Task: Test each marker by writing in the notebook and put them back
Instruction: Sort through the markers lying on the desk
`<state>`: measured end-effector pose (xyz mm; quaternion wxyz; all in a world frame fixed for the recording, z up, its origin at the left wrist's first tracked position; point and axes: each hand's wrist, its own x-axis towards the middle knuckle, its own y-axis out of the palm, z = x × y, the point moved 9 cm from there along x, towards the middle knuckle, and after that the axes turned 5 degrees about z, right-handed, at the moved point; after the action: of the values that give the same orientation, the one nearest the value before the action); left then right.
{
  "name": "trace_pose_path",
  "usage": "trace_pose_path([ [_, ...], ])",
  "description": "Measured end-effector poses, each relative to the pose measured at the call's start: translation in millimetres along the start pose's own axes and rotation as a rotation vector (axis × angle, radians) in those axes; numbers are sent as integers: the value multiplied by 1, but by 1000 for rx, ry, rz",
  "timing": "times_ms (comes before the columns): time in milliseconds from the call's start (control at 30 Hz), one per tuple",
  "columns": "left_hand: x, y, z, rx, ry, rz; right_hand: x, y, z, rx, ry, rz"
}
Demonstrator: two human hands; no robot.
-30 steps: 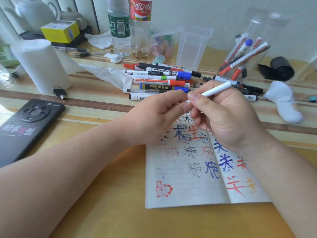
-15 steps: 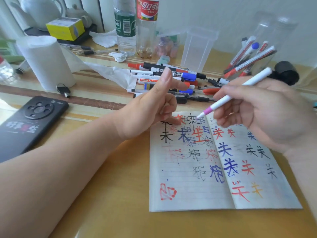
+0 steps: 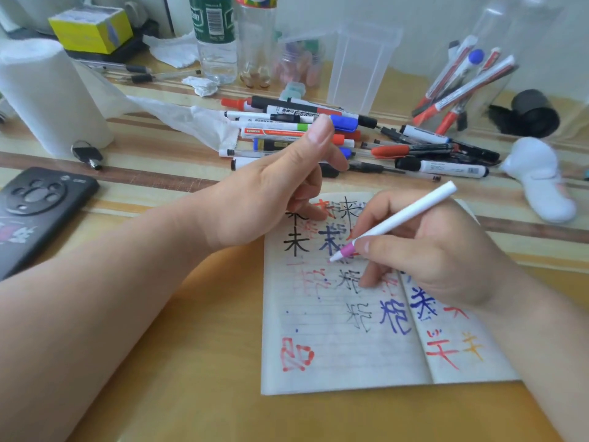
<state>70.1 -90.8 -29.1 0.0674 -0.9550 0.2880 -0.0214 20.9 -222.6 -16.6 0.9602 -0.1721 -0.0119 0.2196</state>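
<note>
1. Since half a second ago, the white marker has dropped from mid-air to the page: its pink tip now sits at or just above the left page of the notebook, among the red and blue characters.
2. My right hand is closed around the marker in a writing grip, thumb and fingers pinched near the tip, barrel slanting up to the far right.
3. My left hand has settled onto the notebook's far left corner; thumb raised, fingers curled. I cannot tell whether the cap is tucked inside them.
4. I judge this the testing step: the stroke is about to start, or just starting.
5. Next I need light pressure and a short stroke on a blank patch, then recapping and returning the marker.
6. Beyond the notebook, on the far side, lies the pile of loose markers; farther right a clear jar holds several more, and a clear empty tub stands between them.
</note>
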Motion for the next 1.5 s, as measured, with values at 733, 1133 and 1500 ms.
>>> trace_pose_path([
  [733, 0, 2, 0, 55, -3, 18, 1, -6, -1, -205, 34, -112],
  [1133, -2, 2, 0, 92, -4, 7, -1, 4, 3, -142, -15, -12],
  [1500, -12, 4, -10, 340, 22, 35, -1, -1, 1, -159, 23, -48],
])
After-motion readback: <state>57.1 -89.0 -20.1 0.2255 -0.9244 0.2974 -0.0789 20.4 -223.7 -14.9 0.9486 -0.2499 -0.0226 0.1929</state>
